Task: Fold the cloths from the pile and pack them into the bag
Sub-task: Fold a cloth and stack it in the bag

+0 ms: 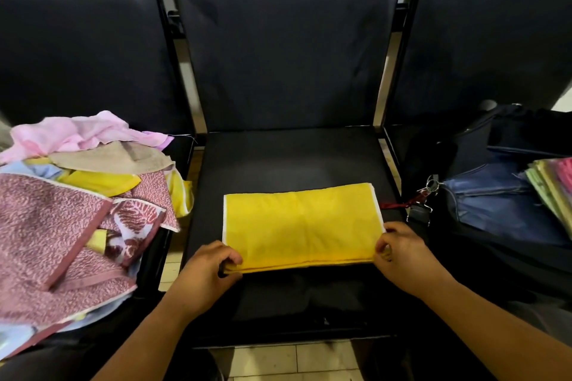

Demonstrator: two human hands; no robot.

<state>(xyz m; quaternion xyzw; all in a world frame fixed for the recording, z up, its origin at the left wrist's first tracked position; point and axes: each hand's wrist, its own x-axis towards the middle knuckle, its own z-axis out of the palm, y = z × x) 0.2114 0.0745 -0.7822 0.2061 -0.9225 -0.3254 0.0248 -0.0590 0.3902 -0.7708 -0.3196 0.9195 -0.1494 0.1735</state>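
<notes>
A loose pile of cloths (71, 201) fills the left of the frame. At the right, a dark bag (495, 204) holds a stack of folded cloths (554, 192), with a key clip (424, 198) at its left edge. Between them, at lower centre, the folded yellow cloth (301, 226) lies flat on a black seat (284, 158). The left grip (207, 269) pinches its near left corner and the right grip (405, 252) its near right corner. Pale tiled floor (294, 359) shows below.

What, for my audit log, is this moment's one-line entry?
folding; left hand, right hand pinch yellow cloth; seat; pile left; bag right
</notes>
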